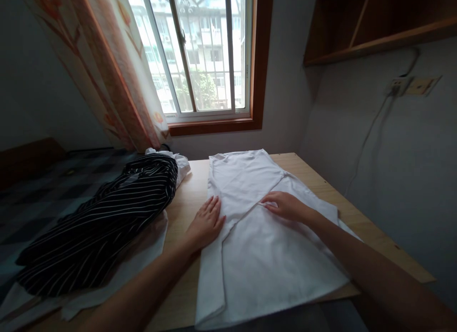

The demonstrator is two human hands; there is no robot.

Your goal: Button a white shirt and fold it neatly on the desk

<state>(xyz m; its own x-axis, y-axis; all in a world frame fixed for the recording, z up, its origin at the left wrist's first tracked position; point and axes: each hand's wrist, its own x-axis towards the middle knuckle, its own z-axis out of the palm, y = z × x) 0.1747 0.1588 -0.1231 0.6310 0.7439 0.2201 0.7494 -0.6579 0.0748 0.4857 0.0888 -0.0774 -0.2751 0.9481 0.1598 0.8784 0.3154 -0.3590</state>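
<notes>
A white shirt point(271, 260), partly folded, lies spread on the wooden table in front of me. A layer of it runs diagonally across the middle, and a narrow strip is turned in along the left side. My left hand point(209, 222) rests flat at the shirt's left edge, fingers stretched out and pointing away from me. Near the centre, my right hand point(283, 206) has its thumb and fingertips pinched on the diagonal edge of the cloth. The curled fingers of that hand are partly hidden behind its back.
Left of the shirt is a heap of black clothing with white stripes point(107, 217), with white cloth point(182, 164) behind it. The wooden table point(185, 198) meets a dark checked bedspread point(39, 203). Beyond are a window point(203, 51), a curtain point(103, 60), a shelf point(385, 36) and a cable point(364, 141).
</notes>
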